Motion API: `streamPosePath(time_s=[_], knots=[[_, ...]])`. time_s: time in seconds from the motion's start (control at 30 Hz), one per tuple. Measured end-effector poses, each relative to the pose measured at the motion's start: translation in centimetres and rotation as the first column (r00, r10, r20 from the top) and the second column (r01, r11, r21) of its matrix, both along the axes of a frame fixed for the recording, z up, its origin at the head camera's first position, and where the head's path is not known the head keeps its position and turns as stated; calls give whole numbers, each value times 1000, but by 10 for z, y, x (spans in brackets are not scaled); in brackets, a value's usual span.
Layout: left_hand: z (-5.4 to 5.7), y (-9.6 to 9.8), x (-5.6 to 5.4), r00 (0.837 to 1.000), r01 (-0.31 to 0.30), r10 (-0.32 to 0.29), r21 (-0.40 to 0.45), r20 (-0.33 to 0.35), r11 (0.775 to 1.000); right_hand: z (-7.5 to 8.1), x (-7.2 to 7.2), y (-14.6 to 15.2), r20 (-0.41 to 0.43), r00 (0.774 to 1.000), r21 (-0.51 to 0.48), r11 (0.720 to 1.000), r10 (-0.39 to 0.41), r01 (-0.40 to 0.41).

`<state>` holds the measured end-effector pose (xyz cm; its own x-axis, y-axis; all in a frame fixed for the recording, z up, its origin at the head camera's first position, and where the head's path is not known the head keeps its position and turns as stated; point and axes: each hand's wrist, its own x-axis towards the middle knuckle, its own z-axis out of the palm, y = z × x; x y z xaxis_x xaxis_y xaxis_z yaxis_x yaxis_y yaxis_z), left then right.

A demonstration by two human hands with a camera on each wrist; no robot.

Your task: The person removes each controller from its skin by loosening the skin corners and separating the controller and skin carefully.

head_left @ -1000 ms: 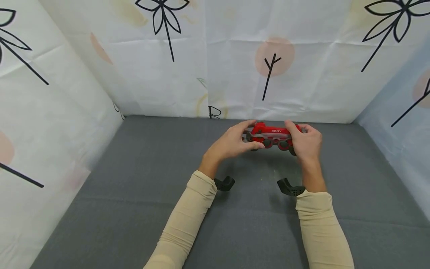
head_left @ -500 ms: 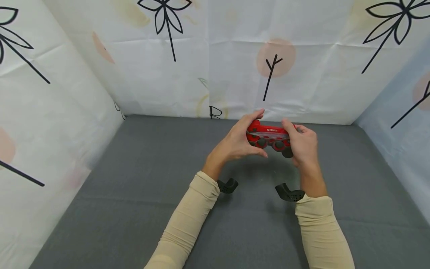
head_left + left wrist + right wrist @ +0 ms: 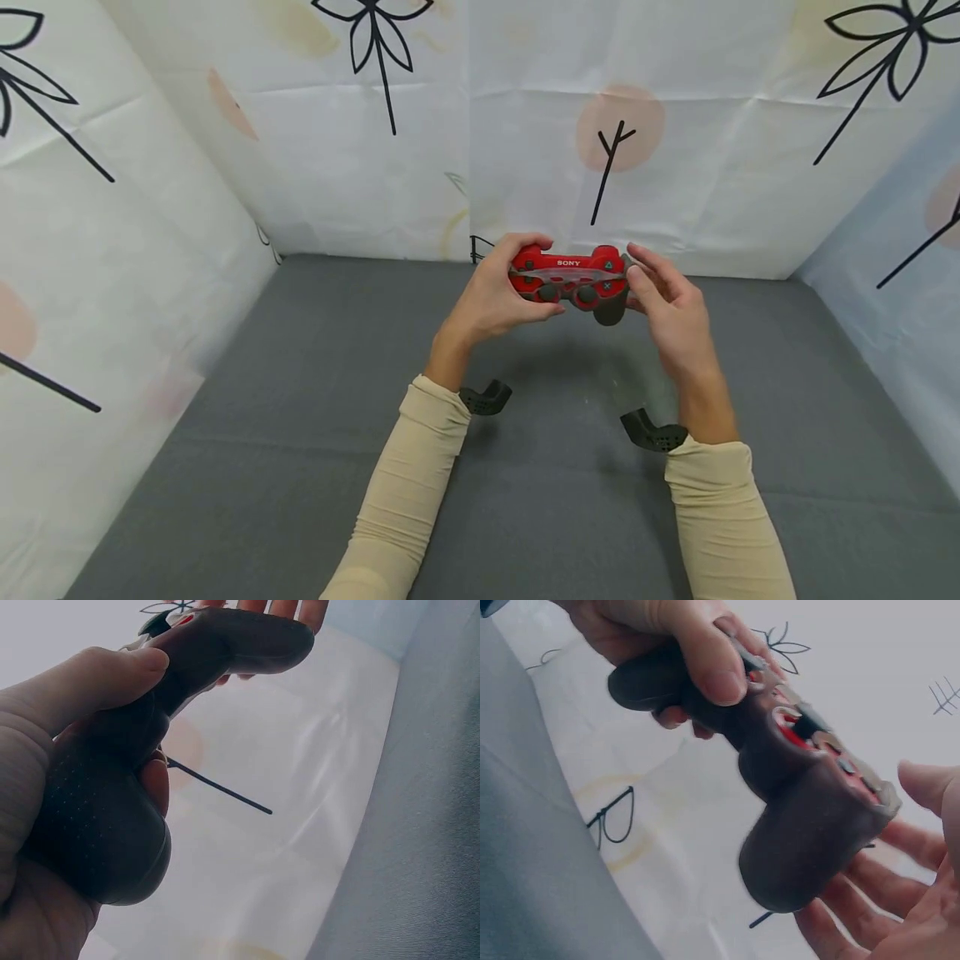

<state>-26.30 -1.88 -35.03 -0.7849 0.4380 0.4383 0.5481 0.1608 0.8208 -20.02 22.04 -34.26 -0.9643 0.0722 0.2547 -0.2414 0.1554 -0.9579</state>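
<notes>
A red and black game controller (image 3: 567,279) marked SONY is held up above the grey surface, its front with buttons and sticks showing in the head view. My left hand (image 3: 495,287) grips its left end. In the left wrist view that thumb lies on the controller's dark body (image 3: 112,802), with the palm around one handle. My right hand (image 3: 670,312) is at the other end with fingers loosely extended. In the right wrist view, the right hand's fingers (image 3: 870,892) lie behind the dark handle (image 3: 802,840), while its thumb stands apart from the controller.
The grey cloth-covered surface (image 3: 360,375) spreads below both hands. A white wall sheet (image 3: 525,125) with plant drawings rises close behind the controller, and similar sheets stand at left and right. Black wrist mounts (image 3: 486,397) sit on both wrists.
The controller has moved left and slightly up. My left hand, spread around its end half a second ago, now grips it. My right hand has loosened from its grip.
</notes>
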Motion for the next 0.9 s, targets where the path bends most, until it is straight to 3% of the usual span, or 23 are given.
streamPosePath(time_s=[0.17, 0.33, 0.53, 0.77, 0.9], knots=[[1, -1, -1, 1000, 23, -23, 20, -6, 1000, -1, -1, -8, -17, 998, 47, 997, -57, 58], [0, 1, 0, 1000, 19, -20, 48, 16, 999, -1, -2, -13, -45, 993, -132, 986, -106, 99], [-2, 10, 0, 999, 38, -37, 7, -3, 999, -1, -7, -16, -148, 963, -327, 930, -226, 168], [-7, 20, 0, 995, 1, -2, -12, -100, 1000, -3, -10, -16, -213, 924, -438, 877, -317, 199], [-10, 23, 0, 992, -37, 40, 25, -123, 999, -6, -10, -19, -210, 925, -474, 861, -315, 186]])
